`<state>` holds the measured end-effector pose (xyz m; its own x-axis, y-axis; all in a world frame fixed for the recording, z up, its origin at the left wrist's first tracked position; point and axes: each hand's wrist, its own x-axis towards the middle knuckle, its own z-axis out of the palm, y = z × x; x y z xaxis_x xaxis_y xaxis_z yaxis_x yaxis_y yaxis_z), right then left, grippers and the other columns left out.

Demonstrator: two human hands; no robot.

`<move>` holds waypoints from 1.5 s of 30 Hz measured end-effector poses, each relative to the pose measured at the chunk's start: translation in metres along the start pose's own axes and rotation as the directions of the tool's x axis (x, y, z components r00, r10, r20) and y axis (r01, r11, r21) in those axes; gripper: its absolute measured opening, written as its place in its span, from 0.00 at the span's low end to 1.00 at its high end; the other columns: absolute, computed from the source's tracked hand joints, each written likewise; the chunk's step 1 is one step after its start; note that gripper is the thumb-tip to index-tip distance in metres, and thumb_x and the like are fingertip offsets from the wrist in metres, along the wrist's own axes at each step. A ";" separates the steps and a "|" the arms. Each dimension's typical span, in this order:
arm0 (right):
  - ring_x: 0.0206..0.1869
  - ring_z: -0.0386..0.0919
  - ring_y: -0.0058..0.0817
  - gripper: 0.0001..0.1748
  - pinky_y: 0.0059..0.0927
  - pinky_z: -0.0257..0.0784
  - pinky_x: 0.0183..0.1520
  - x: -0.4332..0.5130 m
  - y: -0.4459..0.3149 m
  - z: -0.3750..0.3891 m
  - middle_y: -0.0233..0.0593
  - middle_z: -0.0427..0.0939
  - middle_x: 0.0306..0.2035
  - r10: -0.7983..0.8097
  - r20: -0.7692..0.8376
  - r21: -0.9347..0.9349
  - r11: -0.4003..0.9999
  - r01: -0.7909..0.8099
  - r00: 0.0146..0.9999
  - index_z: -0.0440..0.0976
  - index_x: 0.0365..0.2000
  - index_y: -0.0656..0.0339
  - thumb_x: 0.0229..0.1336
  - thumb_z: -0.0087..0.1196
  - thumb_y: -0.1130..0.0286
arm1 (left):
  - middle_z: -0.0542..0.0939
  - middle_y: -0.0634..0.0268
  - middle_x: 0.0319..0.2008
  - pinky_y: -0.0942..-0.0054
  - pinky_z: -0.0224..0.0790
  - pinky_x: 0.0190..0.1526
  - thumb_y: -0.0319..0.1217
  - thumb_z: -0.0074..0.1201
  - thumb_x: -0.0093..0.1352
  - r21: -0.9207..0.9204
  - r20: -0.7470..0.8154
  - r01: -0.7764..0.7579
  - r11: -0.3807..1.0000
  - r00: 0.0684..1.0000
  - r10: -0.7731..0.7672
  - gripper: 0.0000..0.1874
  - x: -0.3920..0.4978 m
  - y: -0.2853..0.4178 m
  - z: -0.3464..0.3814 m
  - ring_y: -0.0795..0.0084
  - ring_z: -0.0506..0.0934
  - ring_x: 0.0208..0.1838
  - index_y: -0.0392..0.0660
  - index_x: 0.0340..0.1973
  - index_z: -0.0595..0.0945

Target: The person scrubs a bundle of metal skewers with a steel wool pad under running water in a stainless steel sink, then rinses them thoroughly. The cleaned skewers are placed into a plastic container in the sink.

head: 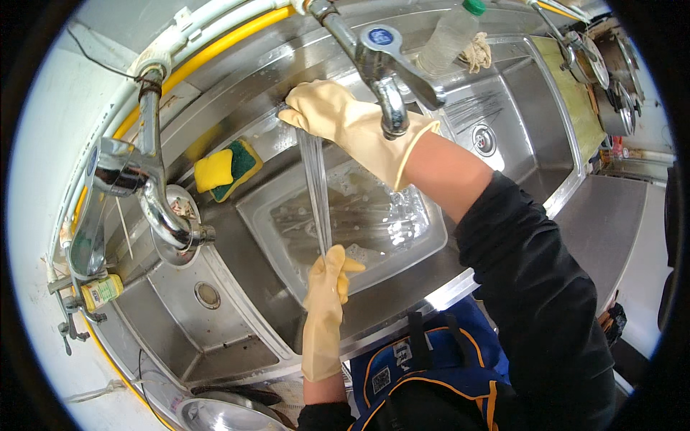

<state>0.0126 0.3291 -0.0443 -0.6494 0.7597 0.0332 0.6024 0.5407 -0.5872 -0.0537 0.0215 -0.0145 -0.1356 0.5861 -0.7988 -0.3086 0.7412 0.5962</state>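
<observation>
Both my hands wear cream rubber gloves. My left hand (326, 288) grips the near end of a bundle of thin metal skewers (315, 188). At the far end, my right hand (331, 110) is closed around the same bundle, beneath the middle tap. A bit of something dark shows at its fingertips, too little to identify. Under the bundle, a translucent plastic tub (439, 237) sits in the middle sink basin. Cloudy, foamy water (356, 199) fills it, and more long thin skewers appear to lie under the surface.
Chrome taps (396, 108) (161, 215) overhang the sink. Sponges (226, 169) and a metal bowl (180, 202) rest on the ledge. More skewers (474, 108) lie in the right basin (520, 118), near a plastic bottle (450, 40) and a rag (477, 53). The left basin (178, 307) has a drain.
</observation>
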 end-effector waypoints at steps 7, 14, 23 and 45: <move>0.42 0.80 0.31 0.19 0.37 0.76 0.48 -0.054 0.015 -0.007 0.42 0.82 0.39 0.232 -0.822 0.219 0.972 -0.087 0.520 0.78 0.45 0.65 0.76 0.55 0.55 | 0.68 0.76 0.18 0.79 0.54 0.22 0.67 0.41 0.81 0.158 -0.102 -0.088 0.983 0.989 0.105 0.40 -0.013 0.003 -0.005 0.83 0.62 0.18 0.40 0.54 0.87; 0.61 0.78 0.43 0.28 0.39 0.69 0.68 -0.173 -0.020 -0.016 0.54 0.79 0.57 0.712 -0.158 0.722 0.556 -0.412 0.684 0.78 0.58 0.62 0.76 0.56 0.47 | 0.91 0.56 0.43 0.79 0.79 0.35 0.45 0.54 0.82 -0.363 0.307 0.075 0.929 0.951 0.043 0.30 0.040 0.018 -0.003 0.73 0.87 0.35 0.41 0.73 0.76; 0.34 0.86 0.42 0.09 0.43 0.83 0.34 -0.093 -0.046 0.013 0.38 0.83 0.28 -0.293 0.424 -0.235 0.878 0.417 0.857 0.86 0.37 0.52 0.58 0.63 0.61 | 0.61 0.81 0.17 0.79 0.45 0.21 0.59 0.51 0.82 -0.270 0.088 -0.003 0.963 0.996 0.027 0.32 0.036 0.000 0.026 0.86 0.57 0.18 0.37 0.45 0.85; 0.34 0.86 0.46 0.13 0.45 0.84 0.41 -0.112 -0.040 0.040 0.45 0.84 0.29 -0.358 0.341 0.003 0.925 0.380 0.869 0.81 0.41 0.53 0.70 0.55 0.56 | 0.69 0.75 0.18 0.79 0.51 0.21 0.50 0.50 0.84 -0.184 -0.174 0.083 0.979 0.978 -0.115 0.25 0.026 0.004 0.032 0.84 0.60 0.19 0.42 0.41 0.89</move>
<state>0.0434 0.2079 -0.0569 -0.9383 0.3437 -0.0371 0.3096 0.7876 -0.5327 -0.0282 0.0505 -0.0299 -0.2609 0.4307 -0.8640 -0.4869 0.7141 0.5030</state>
